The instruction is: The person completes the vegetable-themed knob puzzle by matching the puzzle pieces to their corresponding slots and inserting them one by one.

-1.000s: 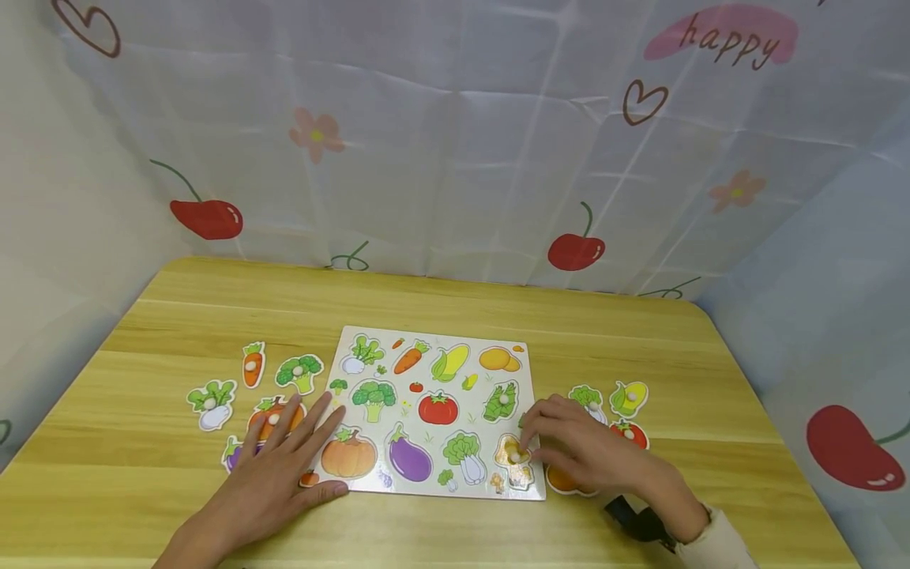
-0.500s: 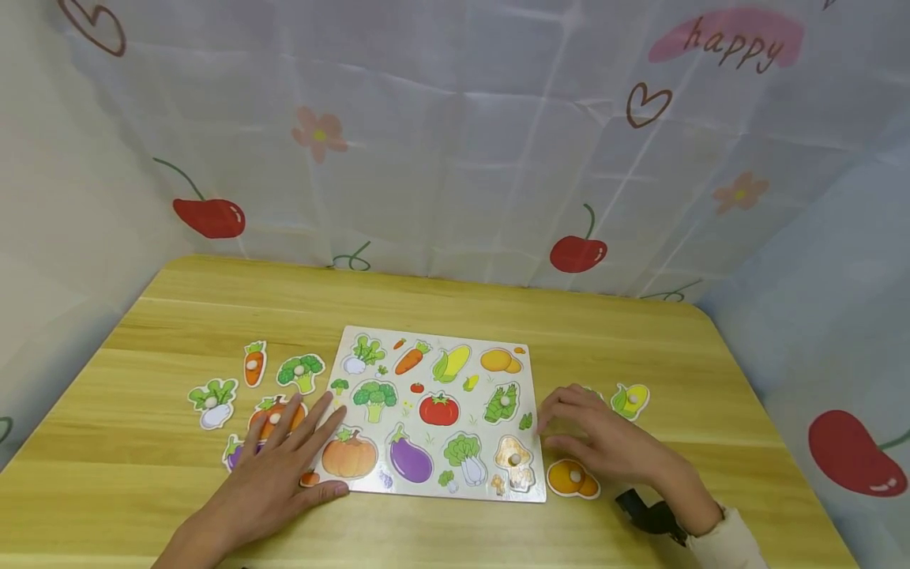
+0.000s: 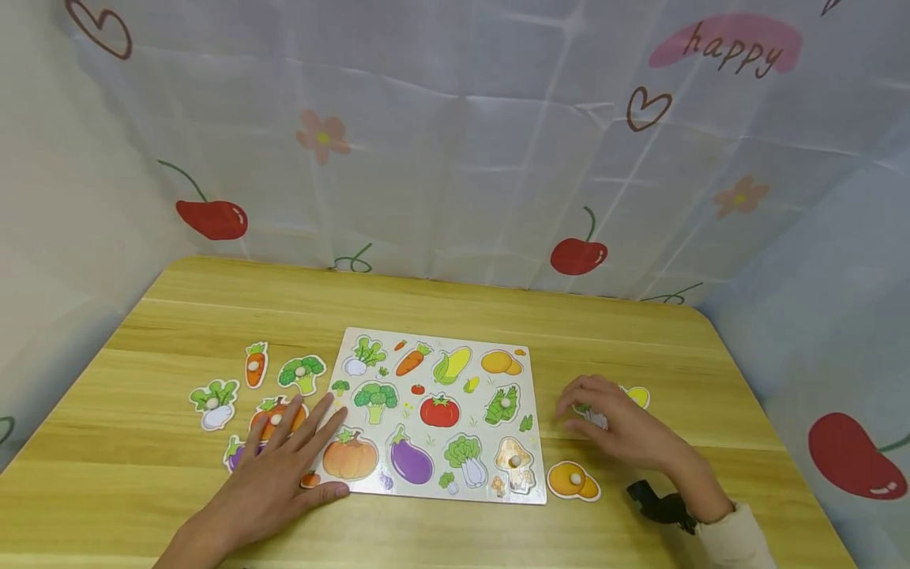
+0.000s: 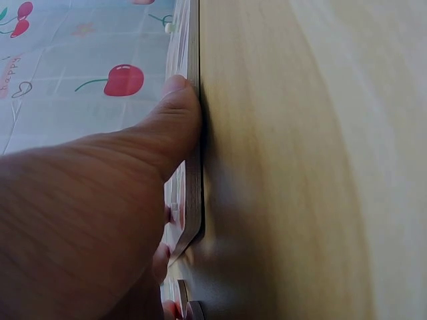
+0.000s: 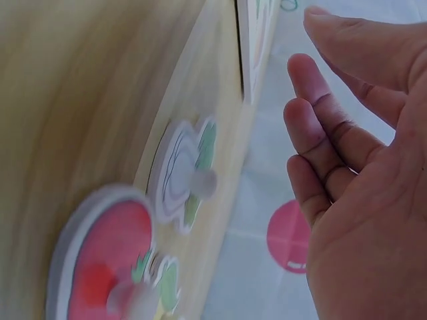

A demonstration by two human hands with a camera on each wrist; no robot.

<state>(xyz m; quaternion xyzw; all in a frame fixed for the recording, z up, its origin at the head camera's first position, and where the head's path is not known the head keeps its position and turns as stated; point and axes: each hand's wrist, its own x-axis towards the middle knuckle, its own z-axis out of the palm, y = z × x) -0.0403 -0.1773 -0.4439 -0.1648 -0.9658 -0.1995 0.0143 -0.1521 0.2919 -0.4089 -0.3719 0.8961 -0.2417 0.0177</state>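
Two pieces seated in board (image 3: 455,340): mushroom (image 3: 513,462), bamboo shoot (image 3: 502,401). Rest loose on counter (image 3: 441,300) both sides. Left hand (image 3: 277,474) flat, fingers straight, bracing board. Right hand (image 3: 618,427) released, hovering over cabbage piece (image 5: 180,175), not gripping.

Left hand (image 3: 273,474) flat on puzzle board (image 3: 435,415) corner; right hand (image 3: 622,431) over loose cabbage piece (image 3: 592,413)

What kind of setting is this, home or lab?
Likely a makeshift tabletop booth, not clearly either: a wooden table walled in by cherry-print cloth hung on three sides, with a vegetable peg puzzle board on it and loose puzzle pieces beside the board.
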